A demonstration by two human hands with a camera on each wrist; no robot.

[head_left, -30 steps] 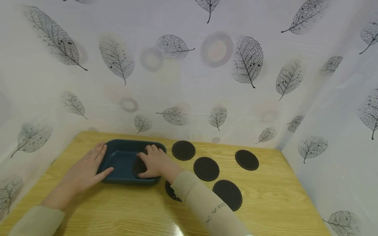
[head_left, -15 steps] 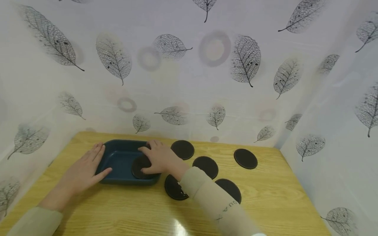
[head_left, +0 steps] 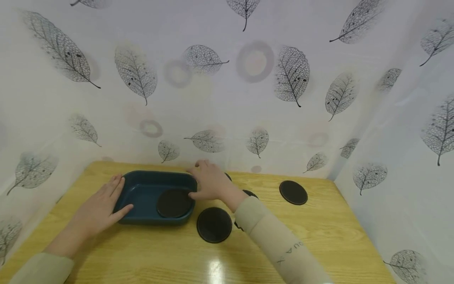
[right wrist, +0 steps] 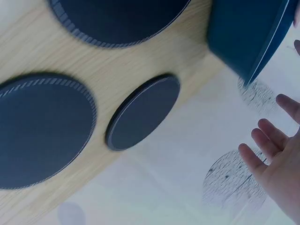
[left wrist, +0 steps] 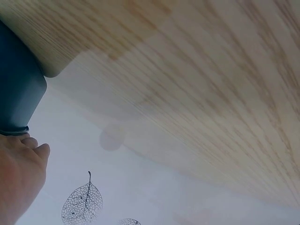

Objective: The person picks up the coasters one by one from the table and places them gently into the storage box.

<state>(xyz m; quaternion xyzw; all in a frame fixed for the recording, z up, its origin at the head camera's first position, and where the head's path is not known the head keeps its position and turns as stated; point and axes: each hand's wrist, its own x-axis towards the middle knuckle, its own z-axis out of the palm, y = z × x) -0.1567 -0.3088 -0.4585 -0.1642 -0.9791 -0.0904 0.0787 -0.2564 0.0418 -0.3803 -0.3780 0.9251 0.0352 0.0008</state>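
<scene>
A dark blue rectangular tray [head_left: 152,221] rests on the wooden table, one black round coaster [head_left: 173,203] lying flat in its right half. My left hand [head_left: 93,213] rests along the tray's left end, fingers extended on the outside and thumb over the front left rim. In the left wrist view its fingertips meet the rim of the tray [left wrist: 18,84]. Fingers spread and holding nothing, my right hand [head_left: 214,181] is just right of the tray's right rim. The right wrist view shows the same hand [right wrist: 281,164] apart from the coaster [right wrist: 143,112].
One coaster [head_left: 214,225] lies in front of the tray's right corner, another [head_left: 293,192] farther right. My right hand and sleeve [head_left: 276,240] partly cover several more, such as the coaster [head_left: 250,193]. A leaf-patterned curtain [head_left: 227,98] rises behind the table [head_left: 142,252].
My right hand has left the coaster in the tray and moved right, out over the tray's right rim. The front coaster now shows whole. My left hand has stayed at the tray.
</scene>
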